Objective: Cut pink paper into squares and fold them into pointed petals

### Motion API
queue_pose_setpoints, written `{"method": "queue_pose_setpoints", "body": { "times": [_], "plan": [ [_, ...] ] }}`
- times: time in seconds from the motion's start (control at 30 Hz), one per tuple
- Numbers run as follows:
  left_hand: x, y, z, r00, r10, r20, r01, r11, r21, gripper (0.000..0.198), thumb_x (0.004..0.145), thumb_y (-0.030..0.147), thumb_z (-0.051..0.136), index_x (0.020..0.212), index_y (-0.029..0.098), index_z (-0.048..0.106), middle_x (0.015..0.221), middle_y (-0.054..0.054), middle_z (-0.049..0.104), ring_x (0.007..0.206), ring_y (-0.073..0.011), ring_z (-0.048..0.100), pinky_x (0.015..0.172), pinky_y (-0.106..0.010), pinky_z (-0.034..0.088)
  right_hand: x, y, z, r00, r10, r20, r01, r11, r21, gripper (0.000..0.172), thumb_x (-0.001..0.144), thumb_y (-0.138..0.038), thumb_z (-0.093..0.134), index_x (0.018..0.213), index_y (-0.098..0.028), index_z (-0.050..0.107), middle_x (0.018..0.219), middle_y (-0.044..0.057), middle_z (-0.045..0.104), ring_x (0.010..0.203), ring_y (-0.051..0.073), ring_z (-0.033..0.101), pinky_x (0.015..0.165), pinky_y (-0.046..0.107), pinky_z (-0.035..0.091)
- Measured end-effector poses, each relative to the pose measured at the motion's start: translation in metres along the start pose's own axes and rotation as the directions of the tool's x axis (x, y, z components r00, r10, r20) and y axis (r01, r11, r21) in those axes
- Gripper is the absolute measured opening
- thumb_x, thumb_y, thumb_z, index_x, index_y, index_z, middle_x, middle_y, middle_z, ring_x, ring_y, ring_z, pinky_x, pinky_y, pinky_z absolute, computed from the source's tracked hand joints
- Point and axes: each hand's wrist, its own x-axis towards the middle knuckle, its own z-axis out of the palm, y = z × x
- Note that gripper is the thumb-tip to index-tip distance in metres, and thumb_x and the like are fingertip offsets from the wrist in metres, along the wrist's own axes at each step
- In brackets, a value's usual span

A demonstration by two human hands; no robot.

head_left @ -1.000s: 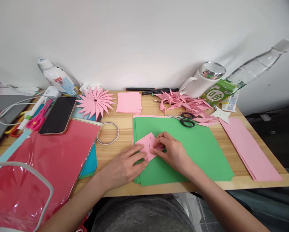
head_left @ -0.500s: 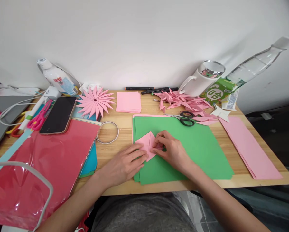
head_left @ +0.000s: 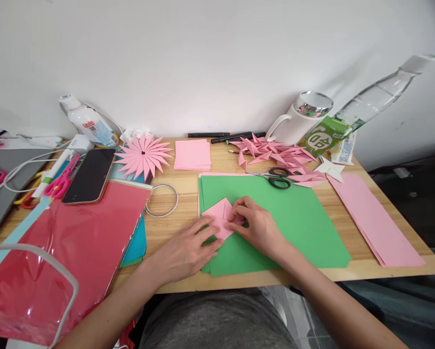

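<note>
A partly folded pink paper square [head_left: 219, 214] lies on a green sheet [head_left: 297, 218] in the middle of the wooden desk. My left hand [head_left: 188, 247] rests flat on the paper's lower left edge, fingers stretched out and pressing it down. My right hand [head_left: 256, 224] is closed in a pinch on the paper's right corner. Both hands touch the paper.
Black scissors [head_left: 277, 177], a heap of folded pink pieces [head_left: 275, 154], a pink paper flower [head_left: 144, 156], a stack of pink squares [head_left: 193, 154], a phone [head_left: 89, 175], a red sheet [head_left: 57, 252], a wire ring [head_left: 163, 199], pink strips [head_left: 377, 218], a white mug [head_left: 299, 120] and bottles surround them.
The hands stay on the pink paper with only slight finger shifts. The view has drifted a little.
</note>
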Motion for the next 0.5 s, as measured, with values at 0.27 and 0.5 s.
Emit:
{"method": "queue_pose_setpoints", "body": {
  "times": [0.27, 0.5],
  "plan": [
    [0.0021, 0.0000, -0.0021, 1.000, 0.009, -0.025, -0.009, 1.000, -0.004, 0.025, 0.087, 0.016, 0.052, 0.110, 0.011, 0.059, 0.107, -0.010, 0.062, 0.119, -0.0269, 0.047, 0.100, -0.044, 0.045, 0.0006, -0.0019, -0.0006, 0.999, 0.037, 0.014, -0.037, 0.999, 0.005, 0.011, 0.074, -0.015, 0.068, 0.071, -0.018, 0.058, 0.087, 0.000, 0.053, 0.057, 0.008, 0.055, 0.059, 0.025, 0.048],
    [0.0063, 0.0001, -0.0030, 1.000, -0.024, -0.008, 0.024, 0.999, -0.039, 0.025, 0.089, 0.021, 0.051, 0.111, 0.014, 0.058, 0.116, -0.009, 0.061, 0.119, -0.0258, 0.045, 0.097, -0.043, 0.045, 0.0014, 0.0008, -0.0003, 0.999, 0.028, 0.018, -0.028, 1.000, -0.010, 0.010, 0.074, -0.018, 0.069, 0.072, -0.019, 0.059, 0.085, 0.000, 0.053, 0.057, 0.008, 0.054, 0.058, 0.024, 0.047]
  ]
}}
